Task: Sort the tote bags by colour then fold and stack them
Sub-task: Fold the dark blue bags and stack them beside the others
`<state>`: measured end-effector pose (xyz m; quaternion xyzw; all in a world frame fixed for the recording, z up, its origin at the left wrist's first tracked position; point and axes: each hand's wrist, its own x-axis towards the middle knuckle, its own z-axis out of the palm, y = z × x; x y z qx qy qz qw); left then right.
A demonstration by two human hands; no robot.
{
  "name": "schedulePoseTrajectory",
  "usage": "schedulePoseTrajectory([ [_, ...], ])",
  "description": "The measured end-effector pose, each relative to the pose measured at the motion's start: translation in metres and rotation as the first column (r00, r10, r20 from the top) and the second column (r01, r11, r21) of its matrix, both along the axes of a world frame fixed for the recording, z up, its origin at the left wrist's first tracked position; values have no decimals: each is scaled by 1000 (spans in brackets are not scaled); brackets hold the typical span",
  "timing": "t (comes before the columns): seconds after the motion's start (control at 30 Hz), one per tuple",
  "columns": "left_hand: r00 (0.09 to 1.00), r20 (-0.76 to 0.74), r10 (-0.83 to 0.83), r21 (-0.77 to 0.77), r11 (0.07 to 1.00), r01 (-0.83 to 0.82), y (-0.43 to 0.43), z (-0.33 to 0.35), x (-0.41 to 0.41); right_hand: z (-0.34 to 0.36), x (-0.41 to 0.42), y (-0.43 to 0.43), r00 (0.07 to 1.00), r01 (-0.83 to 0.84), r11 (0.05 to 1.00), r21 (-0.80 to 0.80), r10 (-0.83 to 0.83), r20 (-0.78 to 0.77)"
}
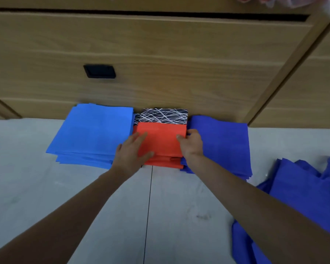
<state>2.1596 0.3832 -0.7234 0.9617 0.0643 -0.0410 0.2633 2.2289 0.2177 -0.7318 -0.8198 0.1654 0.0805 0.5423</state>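
Hands on the folded red tote bags (161, 141), centre of the frame.
The left hand (131, 151) lies flat, fingers straight, on their left edge; the right hand (191, 142) pinches their right edge, thumb on top. They sit on the grey floor (46, 187) against wooden drawers (160, 54), over a patterned bag (163, 116), between a light blue stack (91, 130) and a dark blue stack (221, 141). Loose dark blue bags (297, 197) lie at lower right.

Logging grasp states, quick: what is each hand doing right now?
Left hand: open, flat on the folded red fabric tote bag.
Right hand: gripping that bag's right edge.
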Motion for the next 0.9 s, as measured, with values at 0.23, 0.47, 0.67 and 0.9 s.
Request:
schedulePoseTrajectory([
  [0.23,953,-176,-246,444,844,300,-7,-12,14,-14,19,0,977,-211,966,-152,204,-58],
  [0.47,965,-53,-258,438,862,254,-3,-24,19,-21,19,16,987,-91,993,77,100,-124],
  [0.67,928,62,-368,495,818,292,-6,-26,25,-16,21,6,985,-4,964,267,50,-163],
  [0.9,928,246,-278,407,899,161,-15,-40,-4,-14,19,5,991,-35,965,258,66,-113],
])
